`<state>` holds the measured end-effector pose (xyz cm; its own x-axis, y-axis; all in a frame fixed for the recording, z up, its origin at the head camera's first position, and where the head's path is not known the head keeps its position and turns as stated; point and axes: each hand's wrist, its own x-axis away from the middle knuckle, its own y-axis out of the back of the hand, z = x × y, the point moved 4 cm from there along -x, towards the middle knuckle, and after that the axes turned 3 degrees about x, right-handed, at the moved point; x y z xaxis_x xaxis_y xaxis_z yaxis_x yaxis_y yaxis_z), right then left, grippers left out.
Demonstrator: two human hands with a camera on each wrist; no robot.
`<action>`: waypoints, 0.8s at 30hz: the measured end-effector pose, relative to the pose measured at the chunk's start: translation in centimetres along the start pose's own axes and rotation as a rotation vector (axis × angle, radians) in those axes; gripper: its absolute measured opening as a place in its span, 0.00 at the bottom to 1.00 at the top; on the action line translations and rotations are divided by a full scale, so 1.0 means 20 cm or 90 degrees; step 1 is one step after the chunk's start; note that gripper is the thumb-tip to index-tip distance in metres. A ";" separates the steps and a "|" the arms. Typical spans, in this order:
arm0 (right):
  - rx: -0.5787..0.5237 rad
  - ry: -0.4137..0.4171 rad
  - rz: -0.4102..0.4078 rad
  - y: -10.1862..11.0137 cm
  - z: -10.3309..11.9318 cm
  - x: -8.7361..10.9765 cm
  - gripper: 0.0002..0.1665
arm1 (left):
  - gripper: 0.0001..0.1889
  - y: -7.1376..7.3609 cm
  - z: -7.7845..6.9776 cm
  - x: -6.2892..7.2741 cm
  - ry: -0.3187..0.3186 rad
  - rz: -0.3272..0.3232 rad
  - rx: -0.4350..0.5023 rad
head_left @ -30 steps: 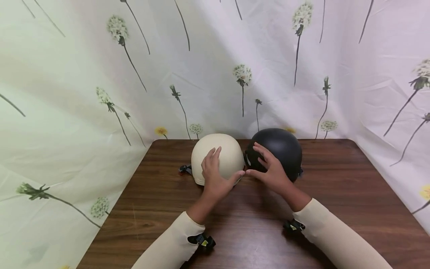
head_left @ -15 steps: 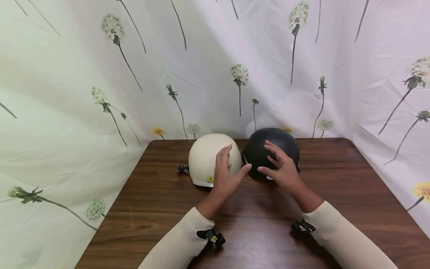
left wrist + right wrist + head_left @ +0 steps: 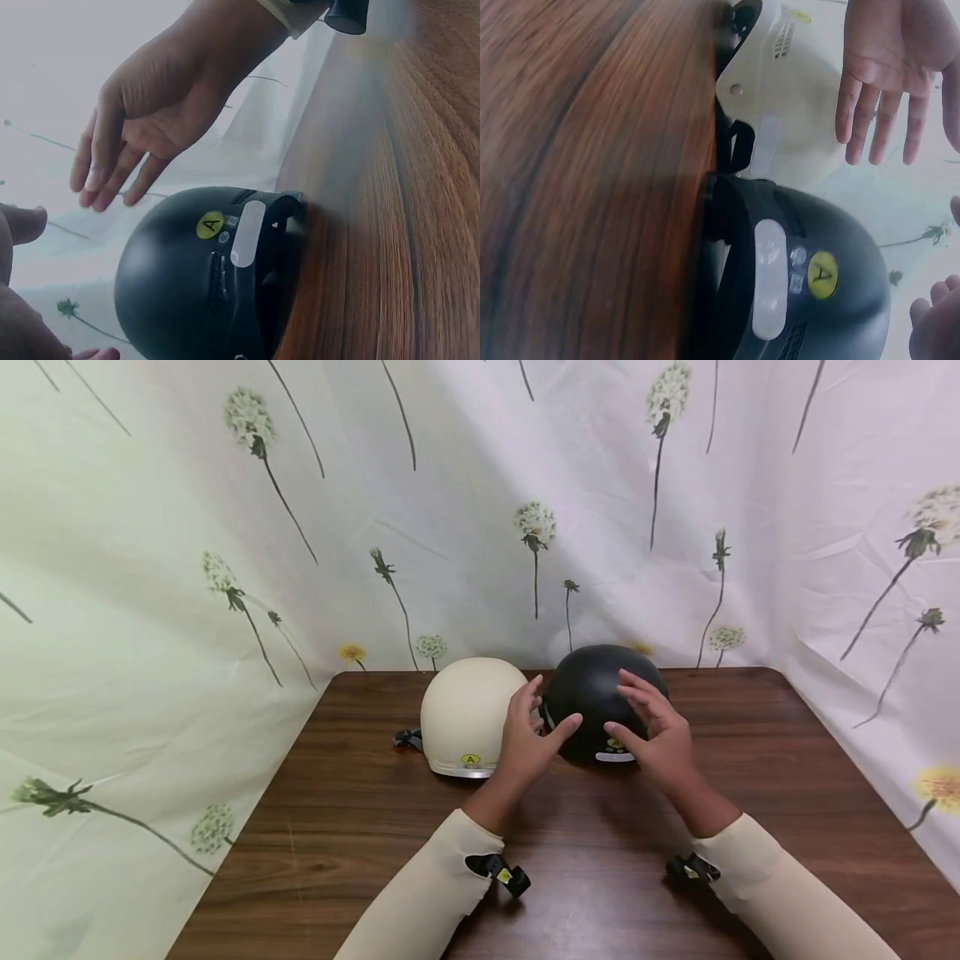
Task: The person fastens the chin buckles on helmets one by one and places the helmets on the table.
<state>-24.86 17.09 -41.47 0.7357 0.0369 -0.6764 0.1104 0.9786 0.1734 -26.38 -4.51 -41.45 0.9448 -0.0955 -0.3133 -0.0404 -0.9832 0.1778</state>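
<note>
Neither hand's got hold of anything: left hand (image 3: pixel 528 739) and right hand (image 3: pixel 660 739) both have loosely spread fingers, palms facing, thumbs pointing at each other with a gap between. Left wrist view shows air between the right hand's fingertips and the black helmet (image 3: pixel 588 697); can't see the left hand touching anything either. What's changed: a second ago the left hand was in front of the cream helmet (image 3: pixel 468 710), and now both have slid right, so the cream one's yellow "A" sticker (image 3: pixel 470 760) shows. Reads to me like the pair's now centred on the black helmet, nothing gripped. Both helmets look unmoved, dome up, side by side near the table's (image 3: pixel 352 827) far edge, cream left, black right. Flowery sheet (image 3: pixel 450 577) behind.
</note>
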 end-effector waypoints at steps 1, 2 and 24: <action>0.003 -0.001 -0.017 0.01 -0.01 0.00 0.31 | 0.47 -0.01 0.01 -0.01 0.002 0.006 0.001; 0.004 -0.004 -0.035 0.02 -0.02 0.00 0.30 | 0.47 -0.02 0.02 -0.01 0.004 0.013 0.001; 0.090 -0.276 -0.137 0.20 -0.24 0.03 0.40 | 0.53 -0.16 0.15 -0.08 0.006 0.063 -0.123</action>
<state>-27.22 21.99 -44.56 0.8926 -0.2798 -0.3535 0.3577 0.9168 0.1774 -28.69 -1.76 -44.30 0.9425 -0.1877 -0.2765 -0.0712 -0.9212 0.3826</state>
